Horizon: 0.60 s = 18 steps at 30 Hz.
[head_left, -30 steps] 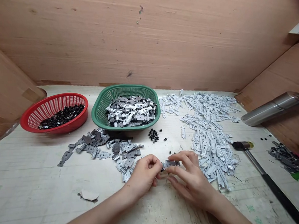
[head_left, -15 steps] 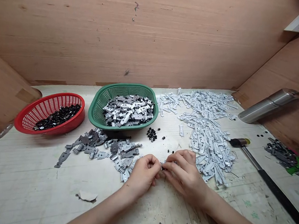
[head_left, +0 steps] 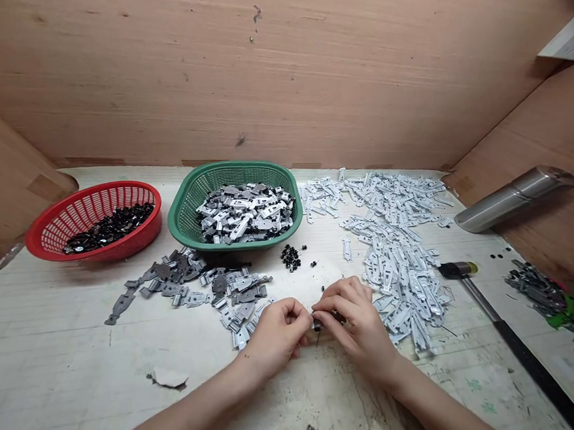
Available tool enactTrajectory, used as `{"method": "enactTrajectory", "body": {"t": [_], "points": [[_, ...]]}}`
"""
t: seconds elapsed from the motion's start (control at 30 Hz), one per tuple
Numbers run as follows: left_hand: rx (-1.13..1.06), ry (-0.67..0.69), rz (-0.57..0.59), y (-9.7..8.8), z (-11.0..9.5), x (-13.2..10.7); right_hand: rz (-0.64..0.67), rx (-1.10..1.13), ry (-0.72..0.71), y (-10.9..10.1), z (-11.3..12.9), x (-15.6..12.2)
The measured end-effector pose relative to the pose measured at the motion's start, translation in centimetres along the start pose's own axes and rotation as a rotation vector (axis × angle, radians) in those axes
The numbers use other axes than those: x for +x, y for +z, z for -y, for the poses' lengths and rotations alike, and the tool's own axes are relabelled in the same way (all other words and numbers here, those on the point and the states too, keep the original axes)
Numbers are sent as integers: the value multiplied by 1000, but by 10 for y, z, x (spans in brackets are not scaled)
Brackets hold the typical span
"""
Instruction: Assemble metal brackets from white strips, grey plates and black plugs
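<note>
My left hand and my right hand meet low in the middle of the table, fingertips almost touching. A small dark piece shows at the fingertips of my right hand, pinched there; most of it is covered. The fingers of my left hand are curled into a pinch beside it, and what they hold is hidden. Grey metal clips lie in a loose heap by my left hand. On the other side, a pile of flat whitish metal strips reaches close to my right hand. Small black pieces are clustered beyond both hands.
A red basket holds black parts, and a green basket holds assembled-looking metal pieces. At the right lie a hammer and a metal tube. Cardboard walls enclose the table. A paper scrap lies at left.
My right hand has turned slightly and its thumb has come forward, showing more of the dark piece. My left hand has barely moved. The view has shifted a little.
</note>
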<state>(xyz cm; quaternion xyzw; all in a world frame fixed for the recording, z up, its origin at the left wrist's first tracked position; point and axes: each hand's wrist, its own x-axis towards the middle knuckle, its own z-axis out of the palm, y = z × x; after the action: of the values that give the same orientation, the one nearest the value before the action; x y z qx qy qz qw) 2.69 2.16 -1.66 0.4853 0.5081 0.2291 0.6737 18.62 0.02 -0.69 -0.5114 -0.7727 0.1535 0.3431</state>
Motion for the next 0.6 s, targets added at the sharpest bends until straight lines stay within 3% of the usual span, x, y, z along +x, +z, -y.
{"method": "enactTrajectory", "body": {"t": [0.17,0.3,0.47,0.6], "points": [[-27,4,0,0,0,0,44,17,-15,-3,-1,-4],[-32,-16,-5,-1,0,2,66,7,-149,-9,-3,-7],[-56,-37,-24,-1,0,3,3,-79,-285,-14,-3,-8],[-80,-35,-45,-2,-1,2,105,-194,-401,-9,2,-13]]}}
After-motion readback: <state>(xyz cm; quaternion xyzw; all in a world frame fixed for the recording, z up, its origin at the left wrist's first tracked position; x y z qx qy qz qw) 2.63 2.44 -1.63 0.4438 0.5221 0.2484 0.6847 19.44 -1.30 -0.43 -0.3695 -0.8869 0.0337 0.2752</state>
